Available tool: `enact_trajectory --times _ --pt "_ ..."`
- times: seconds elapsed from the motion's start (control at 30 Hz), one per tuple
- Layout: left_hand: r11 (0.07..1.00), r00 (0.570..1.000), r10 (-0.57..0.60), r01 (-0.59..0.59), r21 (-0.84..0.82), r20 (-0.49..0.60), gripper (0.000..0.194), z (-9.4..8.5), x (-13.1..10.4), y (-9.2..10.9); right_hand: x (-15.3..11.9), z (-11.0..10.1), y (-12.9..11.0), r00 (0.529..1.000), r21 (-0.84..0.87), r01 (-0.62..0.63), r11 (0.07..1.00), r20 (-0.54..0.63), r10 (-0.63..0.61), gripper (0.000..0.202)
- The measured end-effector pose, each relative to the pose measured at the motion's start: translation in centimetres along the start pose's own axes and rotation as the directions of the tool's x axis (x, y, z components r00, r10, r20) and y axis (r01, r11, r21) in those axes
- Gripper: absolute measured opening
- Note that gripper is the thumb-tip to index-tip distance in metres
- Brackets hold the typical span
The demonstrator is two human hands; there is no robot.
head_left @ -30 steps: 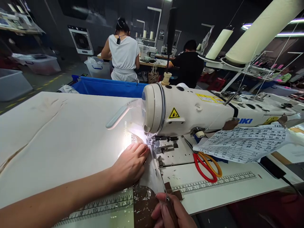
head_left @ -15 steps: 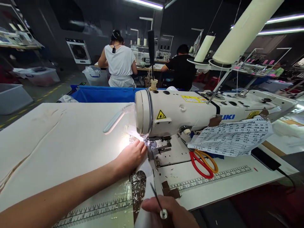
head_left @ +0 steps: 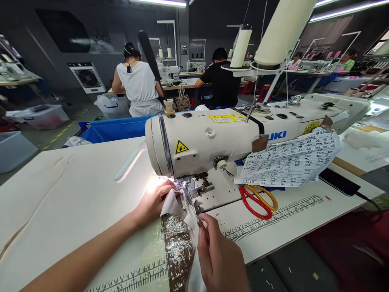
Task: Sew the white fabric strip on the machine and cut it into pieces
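Head view: our left hand (head_left: pixel 158 198), grip unclear, touches white cloth (head_left: pixel 172 207), likely mid-seam; our right hand (head_left: pixel 219 248) clasps a slim tool (head_left: pixel 199 223).

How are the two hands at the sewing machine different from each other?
The right hand holds a thin tool; the left hand shows no tool. The left hand is by the bright light under the sewing machine; the right hand is nearer the camera and dimmer. Both are bare and near the white cloth.

Left hand (head_left: pixel 154 201) reaches forward, right fingers (head_left: pixel 214 228) curled.
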State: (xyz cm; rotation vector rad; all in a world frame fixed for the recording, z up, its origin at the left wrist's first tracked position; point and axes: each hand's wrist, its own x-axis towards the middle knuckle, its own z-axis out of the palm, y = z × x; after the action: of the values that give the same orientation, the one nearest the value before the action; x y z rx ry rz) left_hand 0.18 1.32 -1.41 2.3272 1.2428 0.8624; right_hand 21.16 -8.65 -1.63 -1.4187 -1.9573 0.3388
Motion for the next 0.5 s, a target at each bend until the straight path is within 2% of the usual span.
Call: enact_trajectory --times 0.13,0.27,0.5 --pt "0.999 0.999 -0.037 0.037 0.005 0.011 0.029 -0.1 0.1 0.2 1.5 1.2 0.1 0.99 -0.093 0.092 0.991 -0.095 -0.101 0.03" --pt "0.997 0.998 -0.066 0.067 -0.024 0.022 0.032 -0.2 0.1 0.4 2.4 1.8 0.0 0.986 -0.136 0.136 0.981 -0.075 -0.147 0.03" --pt "0.997 0.998 -0.067 0.067 -0.024 0.012 0.033 -0.2 0.4 0.5 2.8 1.9 -0.3 0.984 -0.175 0.131 0.976 -0.097 -0.15 0.034"
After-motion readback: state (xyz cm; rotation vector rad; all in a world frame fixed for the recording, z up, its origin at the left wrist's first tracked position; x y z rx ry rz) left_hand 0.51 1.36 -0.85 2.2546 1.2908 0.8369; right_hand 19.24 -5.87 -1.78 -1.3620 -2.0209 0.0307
